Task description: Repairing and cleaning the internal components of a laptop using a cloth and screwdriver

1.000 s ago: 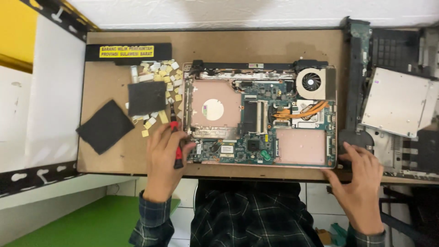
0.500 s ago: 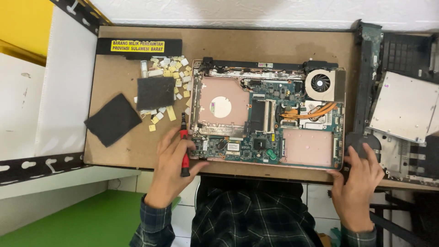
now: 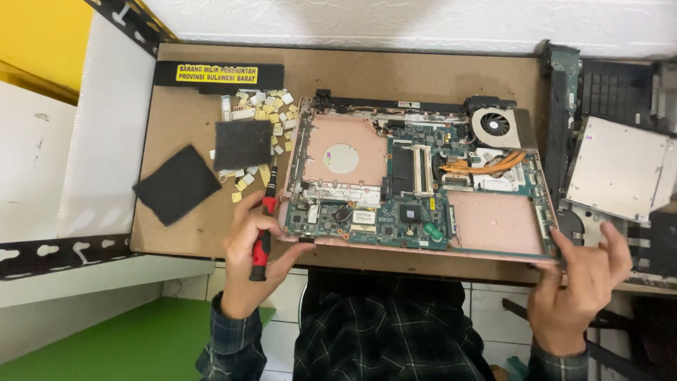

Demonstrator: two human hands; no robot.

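An opened laptop base [image 3: 486, 222] with a green circuit board, pink frame, copper heat pipe and a fan [image 3: 498, 125] lies on a brown board [image 3: 395, 70]. My left hand [image 3: 248, 257] holds a red-and-black screwdriver [image 3: 264, 226] and also grips the base's near left corner. At the near right corner, my right hand [image 3: 580, 282] grips the base's edge. The near edge of the base looks raised slightly off the board.
Two black foam squares [image 3: 176, 183] and a pile of small yellow and white chips [image 3: 264, 113] lie left of the base. A black bar with a yellow label [image 3: 218, 73] lies at the back left. Other laptop parts and a silver drive [image 3: 620, 169] sit on the right.
The view has shifted. Both hands have closed on the near corners of the laptop base, and its front edge has come up and toward me a little.
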